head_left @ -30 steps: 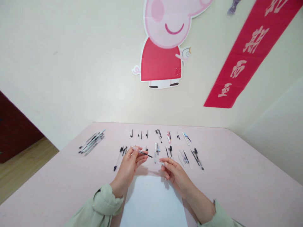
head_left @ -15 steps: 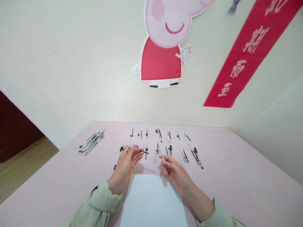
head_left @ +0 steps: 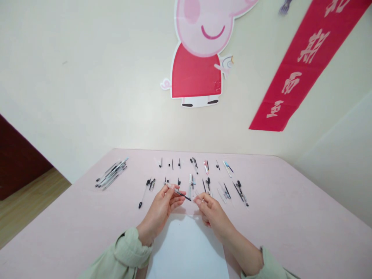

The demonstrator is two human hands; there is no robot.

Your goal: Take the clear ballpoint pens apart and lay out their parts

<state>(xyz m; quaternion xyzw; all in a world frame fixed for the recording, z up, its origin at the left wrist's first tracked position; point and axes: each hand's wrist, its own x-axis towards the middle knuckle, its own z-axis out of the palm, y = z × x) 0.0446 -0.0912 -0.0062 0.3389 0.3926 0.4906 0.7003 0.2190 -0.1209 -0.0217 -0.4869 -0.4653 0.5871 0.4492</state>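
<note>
Over the far edge of the white sheet [head_left: 186,255] on the pink table [head_left: 290,217], the left hand [head_left: 161,209] pinches a thin black-tipped pen refill [head_left: 180,193] between thumb and fingers, with its tip toward the right hand [head_left: 213,213]. That hand's fingers close on a small clear piece [head_left: 200,199], mostly hidden. Behind both lie 2 rows of pen parts [head_left: 203,182], and a bundle of pens [head_left: 112,175] sits well apart on the left.

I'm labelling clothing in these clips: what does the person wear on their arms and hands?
Pale green long sleeves with soft, bunched cuffs: left sleeve, right sleeve. The left hand and right hand are bare, no gloves; no ring or watch shows.
</note>
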